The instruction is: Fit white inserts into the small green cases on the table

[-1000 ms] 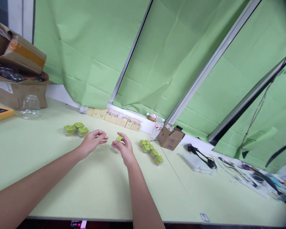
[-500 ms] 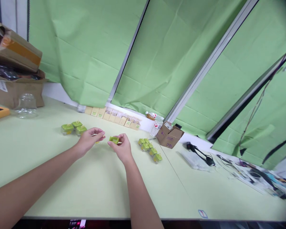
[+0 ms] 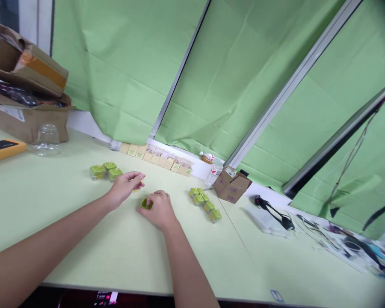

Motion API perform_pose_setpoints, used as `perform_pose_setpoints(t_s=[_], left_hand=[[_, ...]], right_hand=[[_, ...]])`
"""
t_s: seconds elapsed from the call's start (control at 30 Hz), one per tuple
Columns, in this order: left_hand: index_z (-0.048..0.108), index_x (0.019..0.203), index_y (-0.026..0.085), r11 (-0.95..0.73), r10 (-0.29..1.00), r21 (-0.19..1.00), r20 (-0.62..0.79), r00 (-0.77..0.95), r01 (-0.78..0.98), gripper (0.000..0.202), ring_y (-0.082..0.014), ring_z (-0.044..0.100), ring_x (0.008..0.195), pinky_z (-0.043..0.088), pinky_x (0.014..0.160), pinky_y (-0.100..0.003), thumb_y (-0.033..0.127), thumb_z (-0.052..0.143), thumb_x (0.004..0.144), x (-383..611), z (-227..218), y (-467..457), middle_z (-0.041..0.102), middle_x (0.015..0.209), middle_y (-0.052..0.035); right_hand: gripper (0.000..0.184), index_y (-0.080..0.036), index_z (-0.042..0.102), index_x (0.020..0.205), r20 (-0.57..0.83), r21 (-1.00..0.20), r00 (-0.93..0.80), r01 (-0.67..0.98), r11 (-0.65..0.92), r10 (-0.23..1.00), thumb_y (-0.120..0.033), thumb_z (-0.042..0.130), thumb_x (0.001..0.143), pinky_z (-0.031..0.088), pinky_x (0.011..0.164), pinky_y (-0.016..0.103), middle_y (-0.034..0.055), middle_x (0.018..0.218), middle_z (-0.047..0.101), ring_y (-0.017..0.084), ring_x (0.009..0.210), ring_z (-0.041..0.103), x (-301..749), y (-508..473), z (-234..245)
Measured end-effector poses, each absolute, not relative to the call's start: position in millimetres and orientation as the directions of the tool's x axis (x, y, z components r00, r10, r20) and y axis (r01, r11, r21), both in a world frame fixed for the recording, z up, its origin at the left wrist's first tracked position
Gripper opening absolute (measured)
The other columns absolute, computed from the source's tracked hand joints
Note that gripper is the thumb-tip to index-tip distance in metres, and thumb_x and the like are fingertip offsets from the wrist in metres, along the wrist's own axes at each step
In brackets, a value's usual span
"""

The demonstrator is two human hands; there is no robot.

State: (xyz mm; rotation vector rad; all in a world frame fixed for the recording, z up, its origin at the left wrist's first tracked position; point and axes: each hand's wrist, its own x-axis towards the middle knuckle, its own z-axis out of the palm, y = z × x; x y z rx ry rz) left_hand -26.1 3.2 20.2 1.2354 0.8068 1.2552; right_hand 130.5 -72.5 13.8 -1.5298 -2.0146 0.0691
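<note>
My left hand is closed in a pinch on a small pale yellow piece, too small to make out fully. My right hand is low over the table, fingers curled round a small green plastic lid that they partly cover. Just beyond my left hand stand three little clear boxes with green lids, one partly hidden by the hand. Several more green-lidded boxes are grouped to the right of my right hand.
Small cardboard boxes line the back edge. Bottles and a carton stand behind on the right, with black cables farther right. At left are a clear jar, an orange device and stacked cartons.
My right hand has come down toward the table and turned palm-down with the green lid. My left hand keeps its pinch almost in place. The whole view has shifted slightly.
</note>
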Motion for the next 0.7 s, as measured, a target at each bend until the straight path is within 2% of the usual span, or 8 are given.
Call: perform_pose_setpoints(t_s=[0.07,0.13,0.23,0.43,0.7], left_hand=[[0.068,0.089,0.015,-0.129,0.962,0.961,0.180,0.203,-0.244,0.041,-0.0174,0.065,0.076,0.051,0.070,-0.028,0.052,0.070,0.071,-26,19,5,0.066,0.081,-0.0044],[0.067,0.086,0.015,-0.137,0.953,0.960,0.195,0.233,-0.243,0.039,-0.0162,0.063,0.074,0.050,0.068,-0.027,0.052,0.068,0.072,-26,18,5,0.066,0.080,-0.0038],[0.067,0.083,0.015,-0.153,0.922,0.962,0.221,0.319,-0.224,0.038,-0.0155,0.061,0.072,0.051,0.070,-0.027,0.052,0.063,0.076,-25,18,-1,0.065,0.078,-0.0029],[0.068,0.082,0.017,-0.238,0.875,0.955,0.289,0.389,-0.174,0.037,-0.0194,0.063,0.078,0.054,0.078,-0.031,0.053,0.062,0.077,-14,18,-13,0.068,0.078,-0.0035],[0.072,0.093,0.017,-0.165,0.872,0.956,0.256,0.418,-0.241,0.038,-0.0228,0.068,0.089,0.055,0.086,-0.036,0.048,0.071,0.071,-15,19,-11,0.073,0.095,-0.0061]], right_hand=[[0.024,-0.023,0.058,0.065,0.457,-0.398,-0.148,0.848,0.350,0.877,-0.036,0.079,0.064,0.036,0.088,0.039,0.0017,0.071,0.062,0.025,0.097,0.054,130,-74,16],[0.018,-0.023,0.063,0.078,0.532,-0.426,-0.092,0.830,0.360,0.841,-0.037,0.073,0.071,0.036,0.091,0.039,0.0042,0.083,0.065,0.025,0.100,0.053,128,-75,22],[0.017,-0.024,0.063,0.093,0.597,-0.508,-0.018,0.766,0.395,0.802,-0.035,0.065,0.080,0.039,0.091,0.037,0.0054,0.095,0.066,0.023,0.098,0.055,124,-76,29],[0.015,-0.021,0.059,0.088,0.520,-0.730,0.083,0.560,0.392,0.850,-0.036,0.059,0.082,0.048,0.074,0.029,0.0017,0.085,0.064,0.016,0.078,0.058,117,-69,22],[0.021,-0.020,0.061,0.080,0.483,-0.823,0.205,0.439,0.361,0.851,-0.041,0.063,0.080,0.048,0.061,0.026,0.0005,0.073,0.064,0.013,0.062,0.056,120,-61,20]])
